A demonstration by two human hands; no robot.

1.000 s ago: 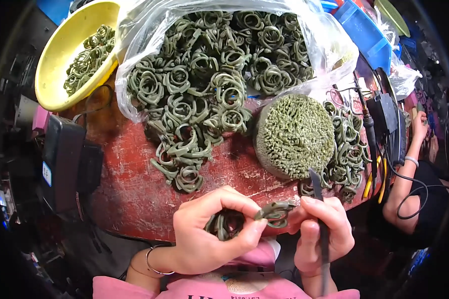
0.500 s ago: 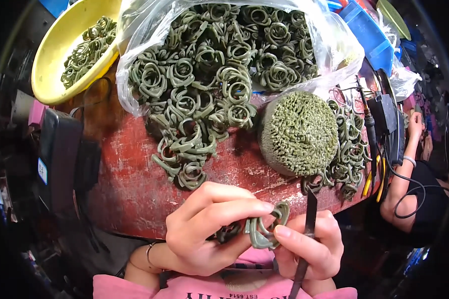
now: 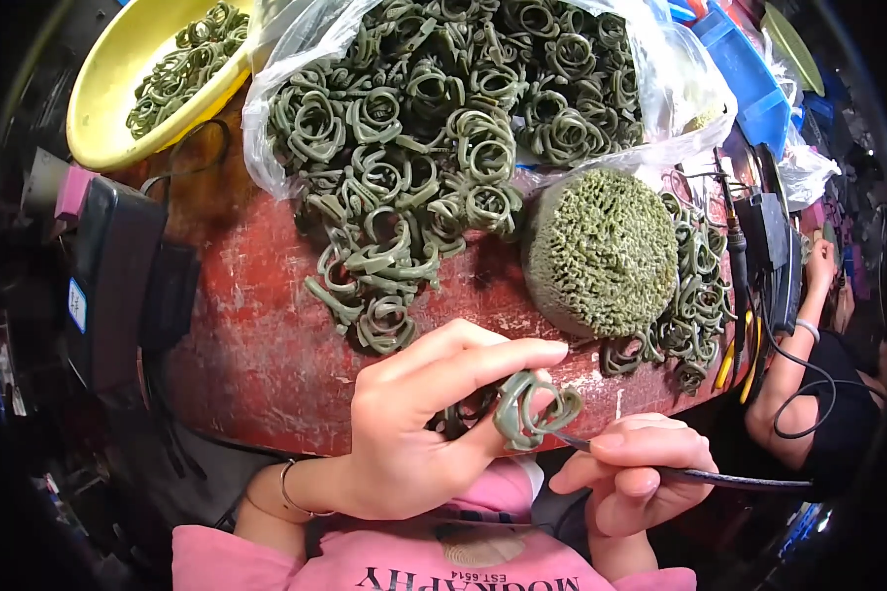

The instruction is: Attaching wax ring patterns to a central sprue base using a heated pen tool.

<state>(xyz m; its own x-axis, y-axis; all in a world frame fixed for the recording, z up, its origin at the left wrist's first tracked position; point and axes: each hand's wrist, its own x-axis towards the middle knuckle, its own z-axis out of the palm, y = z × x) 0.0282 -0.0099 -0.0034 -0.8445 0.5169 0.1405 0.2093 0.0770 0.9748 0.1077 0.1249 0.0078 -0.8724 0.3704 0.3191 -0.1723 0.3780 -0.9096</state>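
Near the table's front edge, my left hand (image 3: 414,414) holds a green, waxy-looking openwork ring (image 3: 527,412) between thumb and fingers. Darker ring pieces (image 3: 458,419) show partly inside that hand, mostly hidden by the fingers. To the right, my right hand (image 3: 650,463) grips a slim dark knife-like tool (image 3: 729,480). It lies almost level, its thin pointed tip at the ring's lower right edge. Beyond my hands, a heap of similar green rings (image 3: 379,236) spills from a clear plastic bag (image 3: 266,148) onto the red table (image 3: 256,345).
A round, rough green block (image 3: 606,256) stands right of the heap, with more rings (image 3: 700,295) beside it. At far left are a yellow basin (image 3: 94,118) and a black device (image 3: 118,276). Yellow-handled pliers (image 3: 737,355), cables and another person's arm (image 3: 798,364) are at right.
The tool has swung from nearly upright to nearly level, its tip now at the ring. My right hand has shifted right; my left hand has lifted slightly and turned the ring.
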